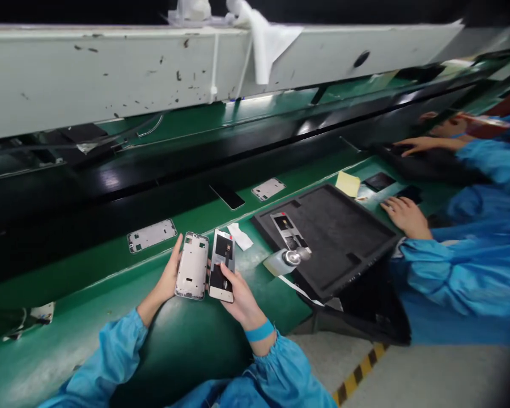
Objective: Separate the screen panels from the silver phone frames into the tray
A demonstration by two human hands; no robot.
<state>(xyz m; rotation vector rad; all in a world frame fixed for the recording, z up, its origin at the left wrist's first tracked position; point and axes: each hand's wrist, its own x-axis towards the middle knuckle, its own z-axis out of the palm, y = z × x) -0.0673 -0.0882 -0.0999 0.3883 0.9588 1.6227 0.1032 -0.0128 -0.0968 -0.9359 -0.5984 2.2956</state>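
My left hand (170, 275) grips a pale metal phone frame (192, 263) by its left edge, the flat side with small cut-outs facing up. In my right hand (243, 297) is a phone screen assembly (221, 277), its back with black and silver patches turned toward me and the thumb lying across it. The two parts are side by side, close together, above the green bench (170, 340). A crumpled white wipe (240, 236) lies just beyond my right hand. To its right stands a translucent bottle (280, 262) with a metal top.
A black foam tray (340, 226) holds another screen assembly (285, 224). Further off lie two phone frames (152, 235) and a dark screen (226, 196). At the right, a co-worker's hand (408, 217) rests near a yellow pad (347, 184). A white beam (110, 73) crosses above.
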